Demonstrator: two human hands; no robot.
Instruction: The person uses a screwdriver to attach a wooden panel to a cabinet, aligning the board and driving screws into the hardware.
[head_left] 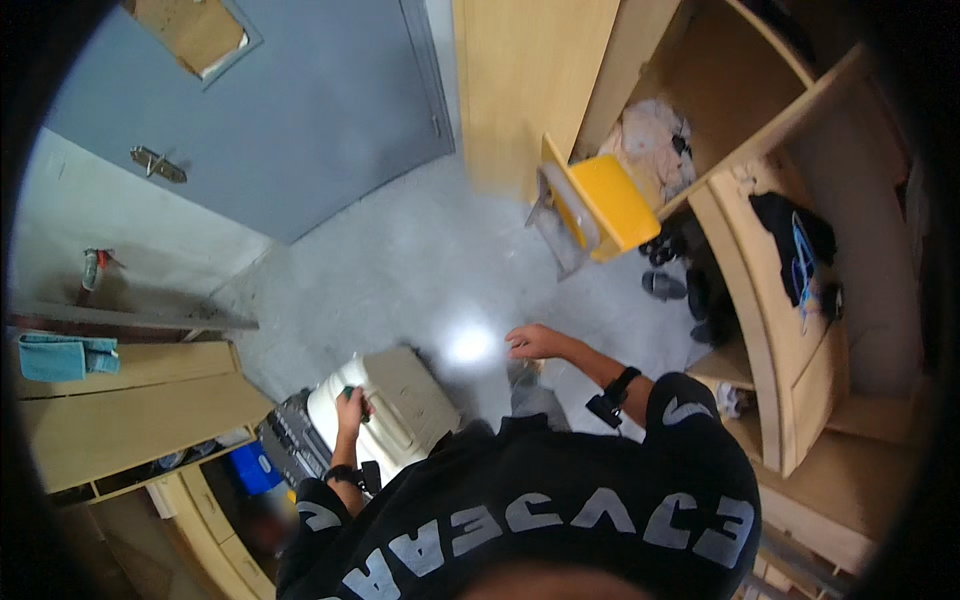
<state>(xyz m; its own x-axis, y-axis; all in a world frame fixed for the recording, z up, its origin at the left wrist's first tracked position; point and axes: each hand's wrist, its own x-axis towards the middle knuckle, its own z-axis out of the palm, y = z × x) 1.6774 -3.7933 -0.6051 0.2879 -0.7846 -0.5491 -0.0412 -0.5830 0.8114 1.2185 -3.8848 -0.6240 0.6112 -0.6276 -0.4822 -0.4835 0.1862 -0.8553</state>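
Low in the picture, my left hand is closed on a small dark green item over a cream hard-shell suitcase; whether it is part of the case I cannot tell. A dark grey case stands just left of the cream one. My right hand hangs over the grey floor, its fingers loosely bent and apart, with nothing visible in them.
A grey door is at upper left. Right of centre, a yellow chair stands by wooden bunk furniture holding clothes, with shoes below. A wooden desk with a teal towel lines the left side.
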